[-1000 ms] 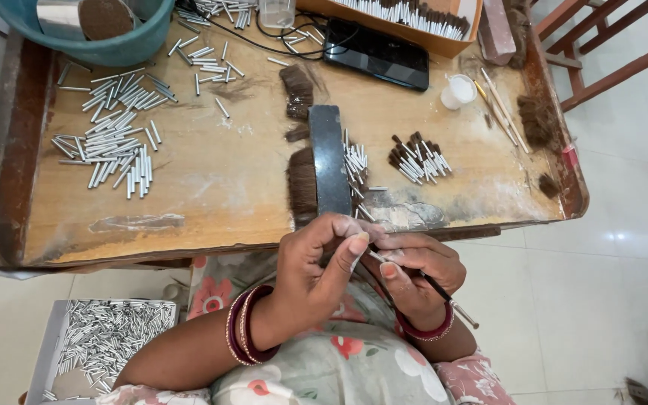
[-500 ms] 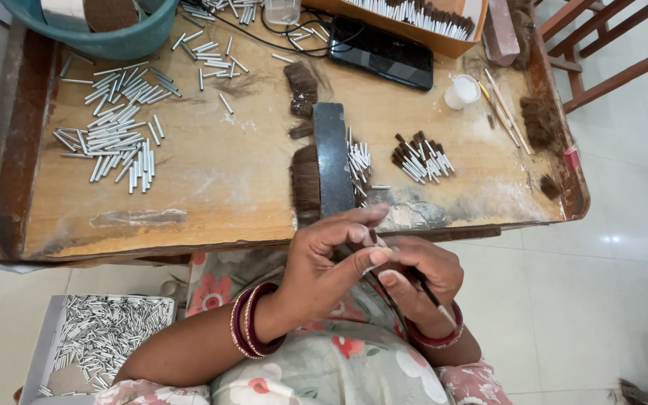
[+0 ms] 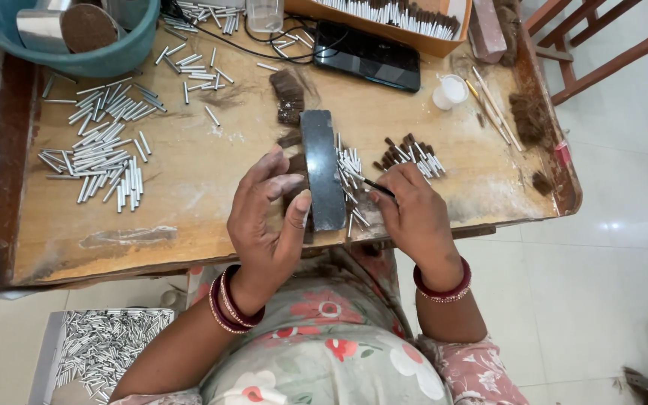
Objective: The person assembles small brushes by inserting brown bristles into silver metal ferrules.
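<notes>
Bristle-gathering step: the left hand point(image 3: 271, 217), fingers loosely spread, rests on brown bristles point(image 3: 294, 166) at nine o'clock of the dark block point(image 3: 322, 171), while the right hand point(image 3: 412, 214) pinches a thin brush point(image 3: 378, 187); pinching off a measured tuft likely demands fine fingertip control.

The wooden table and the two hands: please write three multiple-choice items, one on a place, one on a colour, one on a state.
1. Where does the teal tub stand on the wooden table?
A. far left corner
B. near right corner
C. middle

2. What colour is the upright block between the hands?
A. white
B. dark grey
C. red

3. What does the right hand hold?
A. nothing
B. a cup
C. a thin dark stick

Answers: 1 A, the tub sits at the top left; 2 B, the block looks dark grey; 3 C, the fingers pinch the stick, while the left hand touches the block.
</notes>
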